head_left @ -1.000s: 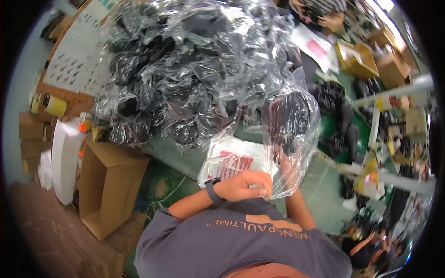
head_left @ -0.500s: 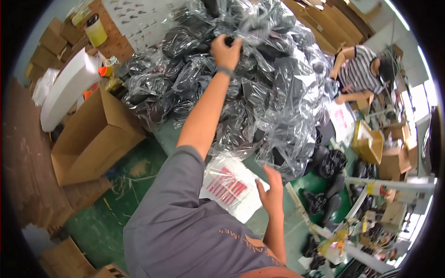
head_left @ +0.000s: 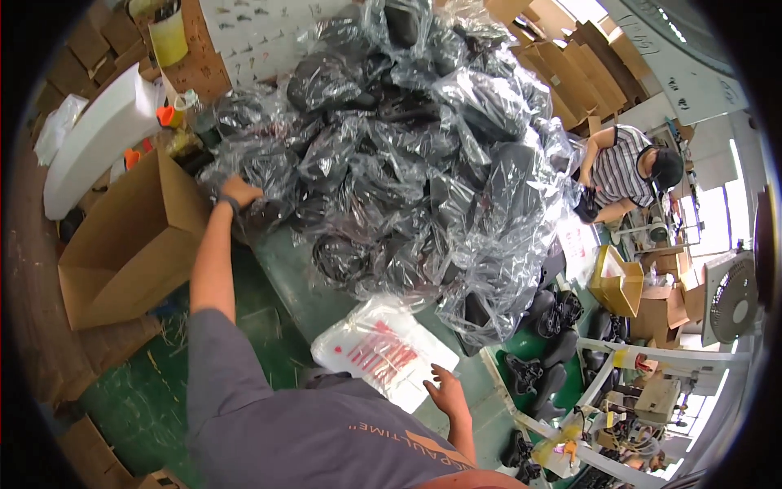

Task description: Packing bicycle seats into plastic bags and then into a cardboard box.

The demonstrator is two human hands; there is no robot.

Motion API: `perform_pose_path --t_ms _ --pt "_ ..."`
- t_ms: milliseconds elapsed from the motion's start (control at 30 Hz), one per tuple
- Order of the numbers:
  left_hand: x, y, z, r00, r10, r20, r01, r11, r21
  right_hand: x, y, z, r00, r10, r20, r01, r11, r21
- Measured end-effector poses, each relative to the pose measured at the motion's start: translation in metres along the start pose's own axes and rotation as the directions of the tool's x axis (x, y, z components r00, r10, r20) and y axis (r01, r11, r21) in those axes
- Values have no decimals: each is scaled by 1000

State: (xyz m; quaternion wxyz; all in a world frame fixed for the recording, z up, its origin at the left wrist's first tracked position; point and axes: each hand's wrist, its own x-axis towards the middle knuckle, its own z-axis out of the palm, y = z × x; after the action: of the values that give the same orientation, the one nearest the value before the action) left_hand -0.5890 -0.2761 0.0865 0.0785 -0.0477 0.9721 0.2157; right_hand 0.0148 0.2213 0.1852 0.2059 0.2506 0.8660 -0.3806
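Observation:
A large heap of black moulded parts in clear plastic bags (head_left: 383, 155) covers the green-grey table; the wrapping hides their exact kind. At the heap's left edge, my left hand (head_left: 242, 191) is closed on a bagged black part (head_left: 265, 215), its fingertips partly hidden by the plastic. My right hand (head_left: 446, 393) holds nothing. Its fingers are spread at the right edge of a stack of white plastic bags with red print (head_left: 383, 354), which lies on the table close to my body.
An open cardboard box (head_left: 134, 244) stands left of the table. Beyond the heap's right side, a person in a striped shirt (head_left: 623, 167) handles something dark. A yellow bin (head_left: 617, 281), black parts (head_left: 554, 367) and a white frame (head_left: 652, 354) are at the right.
My left hand has moved from the far middle of the heap to its left edge, nearer me. My right hand has shifted lower and left beside the white bags. The view has turned somewhat.

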Motion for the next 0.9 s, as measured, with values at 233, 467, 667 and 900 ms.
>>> perform_pose_path --t_ms 233,467,667,900 --pt "-139 112 -56 973 190 127 20 484 -875 -17 -29 25 995 3 -102 1 999 40" --pt "30 330 49 632 595 497 770 -410 -488 -54 1 60 995 16 -97 -21 998 -57" --pt "114 348 70 760 575 304 452 -131 -882 -108 2 56 930 113 -349 -49 981 187" --pt "-330 349 114 824 558 -98 -376 410 -831 -203 121 123 842 515 -160 -347 745 570"
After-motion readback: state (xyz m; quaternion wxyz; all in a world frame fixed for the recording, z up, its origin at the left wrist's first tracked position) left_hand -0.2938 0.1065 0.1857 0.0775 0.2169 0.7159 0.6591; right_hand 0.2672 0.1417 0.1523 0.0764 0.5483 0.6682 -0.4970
